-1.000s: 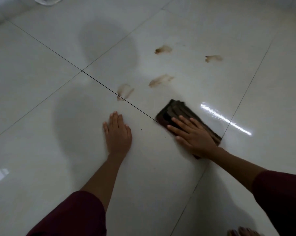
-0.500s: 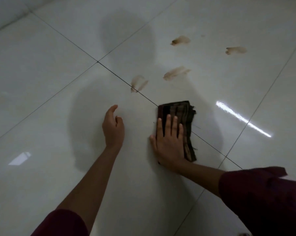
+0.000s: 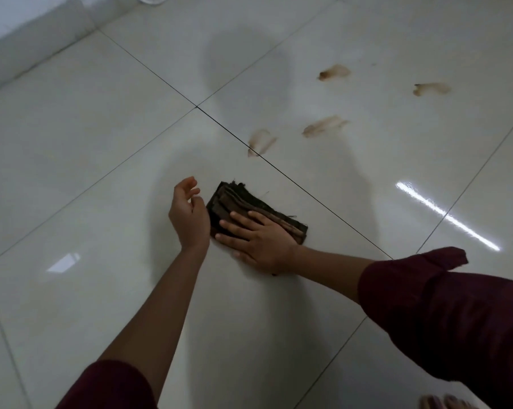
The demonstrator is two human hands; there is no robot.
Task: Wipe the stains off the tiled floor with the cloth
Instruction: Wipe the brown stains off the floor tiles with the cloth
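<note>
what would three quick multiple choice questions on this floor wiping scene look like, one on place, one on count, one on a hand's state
1. Where does the cloth lie relative to the stains?
A. on top of them
B. nearer the person than all of them
C. beyond them

2. How many brown stains show on the floor?
A. two
B. four
C. six

3. What is the right hand doing?
A. pressing flat on the cloth
B. pinching a corner
C. hanging in the air

Answers: 1 B, the nearest stain sits past the grout line from the cloth. 2 B, four separate smears are visible. 3 A, its fingers lie straight across the cloth.
</note>
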